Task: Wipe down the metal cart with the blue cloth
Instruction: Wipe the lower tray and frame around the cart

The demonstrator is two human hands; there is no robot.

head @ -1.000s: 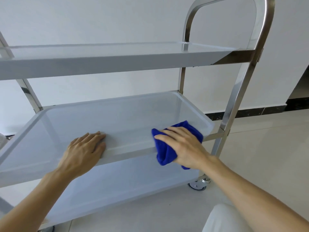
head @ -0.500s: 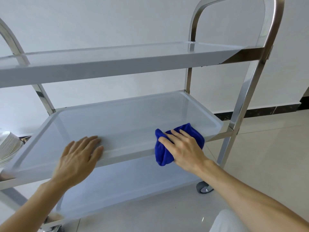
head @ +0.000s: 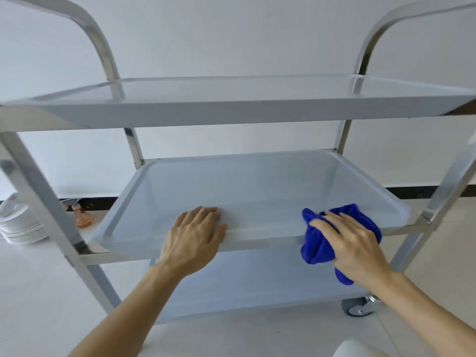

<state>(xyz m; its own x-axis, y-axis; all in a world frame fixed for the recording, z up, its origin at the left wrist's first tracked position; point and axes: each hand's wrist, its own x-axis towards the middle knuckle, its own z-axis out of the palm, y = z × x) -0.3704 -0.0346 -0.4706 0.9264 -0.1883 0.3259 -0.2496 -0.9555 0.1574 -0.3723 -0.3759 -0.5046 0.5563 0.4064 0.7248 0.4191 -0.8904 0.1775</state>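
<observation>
The right hand (head: 356, 243) is pressing the blue cloth (head: 319, 243) against the front rim of the middle shelf (head: 257, 191) of the metal cart (head: 33, 181), near that shelf's right front corner. Its grip is spread over the bunched fabric, fingers lying nearly straight on top and pushing down; whether the thumb is tucked round the cloth underneath cannot be told. Part of the cloth is hanging below the rim, under the wrist. The left hand (head: 195, 238) is resting flat and released on the same front rim, well apart from the cloth, apparently steadying the cart.

The cloth is looking soft, light and limp, so it is likely folding and slipping under the palm unless it is kept gathered; taking hold at the thick bunched middle seems best. The polished steel is probably slippery, and the cart is standing on castors (head: 358, 306), so it may be rolling under a hard push.

Beyond the frame on the left, a spray bottle (head: 82, 215) and a stack of white plates (head: 19, 225) are standing on the floor.
</observation>
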